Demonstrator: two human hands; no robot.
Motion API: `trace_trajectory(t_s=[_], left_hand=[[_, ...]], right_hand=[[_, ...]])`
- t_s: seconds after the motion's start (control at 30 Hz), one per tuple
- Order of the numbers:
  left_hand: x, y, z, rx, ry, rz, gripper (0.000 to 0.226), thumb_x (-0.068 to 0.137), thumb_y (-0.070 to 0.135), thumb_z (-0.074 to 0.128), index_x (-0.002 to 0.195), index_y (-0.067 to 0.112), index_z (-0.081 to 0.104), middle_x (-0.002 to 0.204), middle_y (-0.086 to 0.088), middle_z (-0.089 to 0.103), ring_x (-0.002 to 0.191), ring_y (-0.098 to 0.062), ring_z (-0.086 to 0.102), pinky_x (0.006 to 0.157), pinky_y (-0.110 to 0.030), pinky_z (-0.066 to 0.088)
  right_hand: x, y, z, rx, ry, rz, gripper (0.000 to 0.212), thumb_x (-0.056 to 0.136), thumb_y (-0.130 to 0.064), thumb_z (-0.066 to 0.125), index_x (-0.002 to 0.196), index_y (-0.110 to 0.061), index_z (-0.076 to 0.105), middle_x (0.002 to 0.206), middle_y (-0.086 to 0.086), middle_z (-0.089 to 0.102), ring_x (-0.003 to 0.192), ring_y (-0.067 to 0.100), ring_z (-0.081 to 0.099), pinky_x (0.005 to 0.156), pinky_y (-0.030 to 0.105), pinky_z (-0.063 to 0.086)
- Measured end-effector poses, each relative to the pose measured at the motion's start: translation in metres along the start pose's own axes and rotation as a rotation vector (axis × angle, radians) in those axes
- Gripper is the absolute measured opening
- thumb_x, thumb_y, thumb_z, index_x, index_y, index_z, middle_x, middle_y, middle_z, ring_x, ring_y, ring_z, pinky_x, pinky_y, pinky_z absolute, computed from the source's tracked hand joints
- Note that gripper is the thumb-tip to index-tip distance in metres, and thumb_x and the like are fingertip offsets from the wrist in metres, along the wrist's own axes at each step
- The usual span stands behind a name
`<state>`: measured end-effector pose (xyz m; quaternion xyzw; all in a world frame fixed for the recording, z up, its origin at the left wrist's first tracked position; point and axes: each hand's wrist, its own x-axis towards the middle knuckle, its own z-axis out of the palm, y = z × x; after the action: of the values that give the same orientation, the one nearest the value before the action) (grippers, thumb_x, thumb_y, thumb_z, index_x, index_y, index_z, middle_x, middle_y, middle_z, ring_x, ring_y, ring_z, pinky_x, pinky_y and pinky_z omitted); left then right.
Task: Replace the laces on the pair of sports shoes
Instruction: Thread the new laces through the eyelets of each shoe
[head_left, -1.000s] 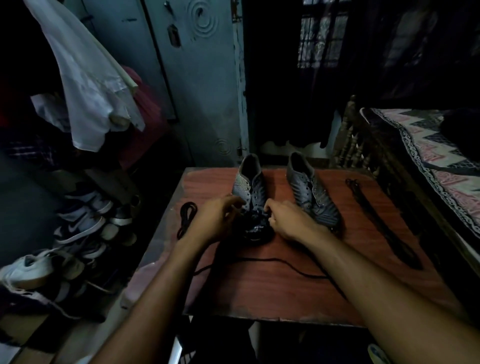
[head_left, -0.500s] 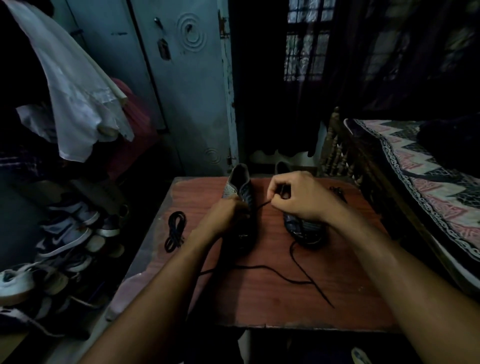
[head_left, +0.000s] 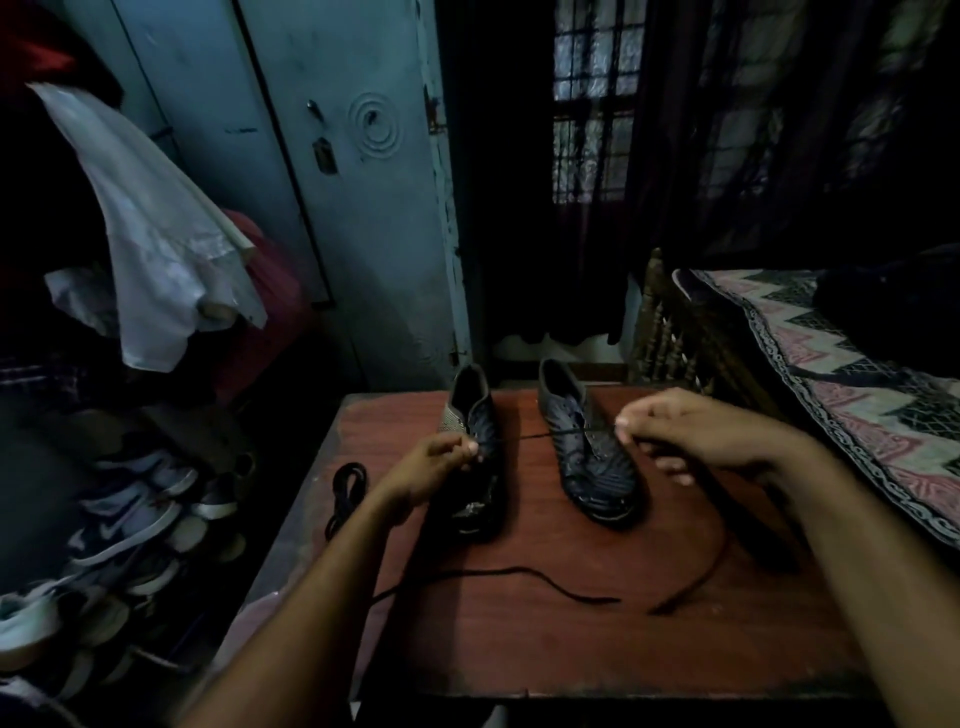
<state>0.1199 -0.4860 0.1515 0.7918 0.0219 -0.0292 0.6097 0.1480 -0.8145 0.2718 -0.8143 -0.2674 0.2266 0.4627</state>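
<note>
Two dark sports shoes stand side by side on a reddish wooden table (head_left: 545, 639), toes toward me: the left shoe (head_left: 475, 415) and the right shoe (head_left: 592, 462). A black lace (head_left: 545, 434) runs taut from the left shoe's eyelets to my right hand (head_left: 696, 431), which pinches it above the right shoe. The lace's loose ends trail over the table in front (head_left: 550, 579). My left hand (head_left: 436, 465) pinches the lace at the left shoe's upper. A coiled black lace (head_left: 345, 486) lies on the table's left side.
A heap of sneakers (head_left: 119, 525) fills the floor at left, under hanging white cloth (head_left: 156, 234). A blue metal cupboard (head_left: 337, 182) stands behind the table. A bed with a patterned cover (head_left: 841, 395) and a carved wooden frame borders the right.
My right hand has drawn the lace out to the right, uncovering the right shoe. The left hand stays at the left shoe. The view has tilted up slightly.
</note>
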Motion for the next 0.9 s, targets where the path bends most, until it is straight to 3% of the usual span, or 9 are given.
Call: trace_trajectory(t_s=[0.07,0.17,0.23,0.3,0.43,0.5,0.6,0.73,0.9], left_hand=[[-0.001,0.015,0.005,0.185,0.015,0.09,0.011,0.099,0.021,0.066,0.102,0.024,0.077,0.098,0.003,0.07,0.089,-0.006,0.064,0.089,-0.036,0.053],[-0.01,0.073,0.029,0.223,0.012,0.421,0.032,0.103,0.017,0.06,0.134,0.015,0.065,0.129,0.008,0.065,0.123,-0.001,0.058,0.102,-0.016,0.043],[-0.018,0.114,0.041,0.196,-0.123,0.474,0.026,0.105,0.024,0.055,0.124,0.014,0.07,0.119,0.001,0.071,0.115,-0.012,0.065,0.098,-0.028,0.049],[-0.019,0.133,0.035,0.279,-0.19,0.479,0.027,0.103,0.032,0.056,0.099,0.013,0.075,0.092,-0.012,0.072,0.086,-0.019,0.064,0.08,-0.044,0.05],[-0.024,0.13,-0.006,0.256,-0.06,0.441,0.03,0.103,0.027,0.06,0.092,0.002,0.071,0.078,-0.016,0.065,0.075,-0.014,0.058,0.074,-0.031,0.046],[-0.026,0.114,-0.025,0.242,0.084,0.419,0.027,0.105,0.019,0.056,0.09,0.001,0.069,0.079,-0.004,0.067,0.075,-0.006,0.06,0.073,-0.022,0.048],[-0.026,0.077,-0.042,0.439,0.302,0.336,0.024,0.104,0.03,0.059,0.085,0.019,0.07,0.078,0.007,0.071,0.076,-0.011,0.066,0.074,-0.035,0.052],[-0.053,0.017,-0.019,0.784,0.53,0.466,0.018,0.098,0.027,0.061,0.108,0.014,0.07,0.104,-0.003,0.064,0.096,-0.025,0.061,0.083,-0.038,0.049],[-0.098,-0.038,0.032,1.056,0.162,0.516,0.033,0.092,0.05,0.053,0.111,0.03,0.072,0.108,0.005,0.063,0.094,-0.022,0.062,0.071,-0.041,0.055]], right_hand=[[-0.006,-0.005,0.007,0.333,0.034,0.001,0.025,0.104,-0.024,0.048,0.087,-0.007,0.056,0.063,0.001,0.037,0.048,0.012,0.034,0.039,0.023,0.033],[0.004,-0.02,0.028,0.386,0.027,-0.087,0.025,0.105,-0.023,0.046,0.089,-0.007,0.055,0.062,0.001,0.038,0.048,0.012,0.034,0.039,0.023,0.031],[0.012,-0.031,0.04,0.347,0.03,-0.102,0.026,0.106,-0.023,0.046,0.089,-0.007,0.056,0.06,0.002,0.04,0.048,0.013,0.037,0.04,0.023,0.033],[0.017,-0.041,0.044,0.316,0.044,-0.108,0.028,0.106,-0.025,0.047,0.086,-0.008,0.058,0.059,0.003,0.043,0.048,0.014,0.039,0.042,0.024,0.037],[0.013,-0.033,0.034,0.287,0.027,-0.129,0.03,0.106,-0.027,0.048,0.085,-0.008,0.056,0.059,0.004,0.043,0.047,0.014,0.042,0.042,0.024,0.039],[0.01,-0.013,0.03,0.207,0.05,-0.095,0.031,0.106,-0.029,0.047,0.084,-0.008,0.056,0.06,0.003,0.044,0.047,0.013,0.042,0.043,0.025,0.04],[0.01,0.022,0.035,-0.067,0.153,-0.009,0.035,0.104,-0.034,0.049,0.082,-0.01,0.06,0.062,0.002,0.049,0.047,0.013,0.047,0.044,0.027,0.043],[0.014,0.06,0.069,-0.545,0.288,0.061,0.035,0.101,-0.039,0.055,0.072,-0.022,0.065,0.066,-0.004,0.061,0.062,0.013,0.058,0.056,0.031,0.043],[0.017,0.086,0.096,-0.689,0.477,0.183,0.037,0.098,-0.048,0.056,0.075,-0.021,0.065,0.072,0.004,0.064,0.076,0.029,0.064,0.064,0.036,0.051]])
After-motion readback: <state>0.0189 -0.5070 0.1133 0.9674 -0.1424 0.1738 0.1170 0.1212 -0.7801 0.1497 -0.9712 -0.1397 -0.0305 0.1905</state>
